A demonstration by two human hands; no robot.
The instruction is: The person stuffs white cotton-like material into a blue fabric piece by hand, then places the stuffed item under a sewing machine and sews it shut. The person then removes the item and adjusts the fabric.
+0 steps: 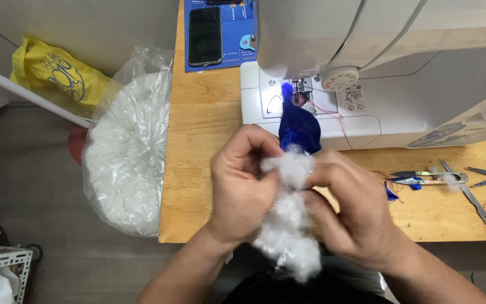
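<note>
1. Left hand (242, 183) and right hand (351, 208) are curled together, fingers pinched on a fluffy white stuffing clump (288, 217) just in front of the sewing machine (378, 67).
2. A glossy blue fabric piece (299, 126) runs from the clump up under the machine's needle.
3. The wooden counter (203, 129) lies bare left of the machine; its front edge is beneath the wrists.
4. Thread snips (426, 178) lie in front of the machine, to the right.

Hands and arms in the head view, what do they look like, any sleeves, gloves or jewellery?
Both are bare: the left hand and right hand wear no gloves, and no rings or watch show. No sleeves cover the forearms as far as the frame shows.
</note>
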